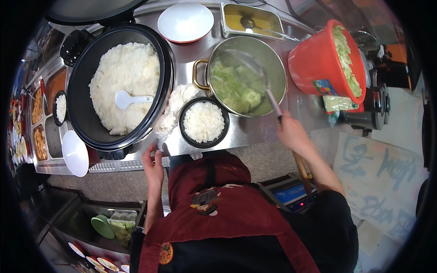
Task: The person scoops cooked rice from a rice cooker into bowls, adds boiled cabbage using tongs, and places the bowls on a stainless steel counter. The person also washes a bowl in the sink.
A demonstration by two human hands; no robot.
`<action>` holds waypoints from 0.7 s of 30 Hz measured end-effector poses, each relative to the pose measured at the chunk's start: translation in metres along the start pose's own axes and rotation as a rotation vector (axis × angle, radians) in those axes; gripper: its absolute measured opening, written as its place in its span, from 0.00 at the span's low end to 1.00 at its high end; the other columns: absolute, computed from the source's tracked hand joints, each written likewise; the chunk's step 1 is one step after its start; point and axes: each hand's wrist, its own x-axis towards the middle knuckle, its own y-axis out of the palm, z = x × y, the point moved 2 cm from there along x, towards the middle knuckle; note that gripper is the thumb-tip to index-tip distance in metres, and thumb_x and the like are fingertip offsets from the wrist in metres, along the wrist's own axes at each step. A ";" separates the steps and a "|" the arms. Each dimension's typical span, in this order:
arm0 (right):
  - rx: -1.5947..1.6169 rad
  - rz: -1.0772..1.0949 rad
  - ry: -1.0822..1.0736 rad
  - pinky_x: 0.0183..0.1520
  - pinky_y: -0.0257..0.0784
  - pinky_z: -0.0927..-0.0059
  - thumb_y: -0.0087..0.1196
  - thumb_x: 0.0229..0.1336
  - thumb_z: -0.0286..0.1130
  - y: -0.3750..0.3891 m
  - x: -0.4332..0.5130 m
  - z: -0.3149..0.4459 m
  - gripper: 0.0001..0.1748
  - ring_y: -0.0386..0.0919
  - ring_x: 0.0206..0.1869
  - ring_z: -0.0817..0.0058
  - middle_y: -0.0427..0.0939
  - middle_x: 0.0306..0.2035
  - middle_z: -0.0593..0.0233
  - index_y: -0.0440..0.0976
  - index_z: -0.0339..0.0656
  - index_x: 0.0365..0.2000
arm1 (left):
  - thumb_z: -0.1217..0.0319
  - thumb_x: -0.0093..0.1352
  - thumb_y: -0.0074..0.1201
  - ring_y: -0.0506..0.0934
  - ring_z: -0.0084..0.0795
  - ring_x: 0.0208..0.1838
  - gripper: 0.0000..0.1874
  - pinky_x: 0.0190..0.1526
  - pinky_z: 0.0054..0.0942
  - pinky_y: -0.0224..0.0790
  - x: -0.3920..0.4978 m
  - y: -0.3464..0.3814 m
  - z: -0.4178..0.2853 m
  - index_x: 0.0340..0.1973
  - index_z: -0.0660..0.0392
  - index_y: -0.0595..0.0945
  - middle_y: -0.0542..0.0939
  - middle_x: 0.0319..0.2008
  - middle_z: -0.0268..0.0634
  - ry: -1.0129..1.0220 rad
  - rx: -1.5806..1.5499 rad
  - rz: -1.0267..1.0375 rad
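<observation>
In the head view, my right hand (292, 131) grips the handle of a metal skimmer (270, 97), whose head lies in a steaming steel pot (282, 65) with green leafy vegetables (230, 85). My left hand (152, 163) is at the counter's edge below the rice cooker, fingers apart, holding nothing. A black bowl of cooked rice (203, 121) stands near the edge, left of the pot's lower side. Beside it lies a crumpled white cloth (177, 109). The large open rice cooker (167, 65) holds rice with a white rice paddle (127, 99) resting on it.
An orange-red bucket of cut leafy vegetable (307, 65) stands right of the pot. Behind the pot are a steel pan of yellow liquid with a ladle (235, 31) and a large white bowl (185, 21). Food trays (50, 127) and another white bowl (74, 153) are at the left.
</observation>
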 end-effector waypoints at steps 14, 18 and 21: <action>1.531 0.483 0.519 0.20 0.65 0.69 0.52 0.60 0.26 0.012 -0.018 -0.022 0.08 0.67 0.17 0.77 0.72 0.23 0.66 0.70 0.32 0.39 | 0.71 0.73 0.52 0.74 0.28 0.42 0.19 0.41 0.25 0.67 -0.022 -0.006 -0.115 0.60 0.57 0.76 0.74 0.53 0.42 0.239 0.116 0.056; 1.752 0.377 0.550 0.21 0.64 0.70 0.52 0.61 0.25 0.023 -0.026 -0.004 0.05 0.66 0.19 0.77 0.71 0.23 0.65 0.70 0.32 0.36 | 0.76 0.72 0.52 0.75 0.26 0.43 0.20 0.44 0.24 0.69 -0.052 0.022 -0.178 0.60 0.57 0.76 0.74 0.53 0.40 0.382 0.105 0.317; 1.949 0.374 0.557 0.23 0.66 0.70 0.50 0.63 0.25 0.045 -0.013 0.022 0.04 0.67 0.21 0.79 0.71 0.24 0.66 0.69 0.34 0.32 | 0.77 0.70 0.53 0.75 0.26 0.43 0.19 0.46 0.24 0.68 -0.074 0.042 -0.213 0.58 0.59 0.77 0.74 0.52 0.40 0.371 -0.092 0.610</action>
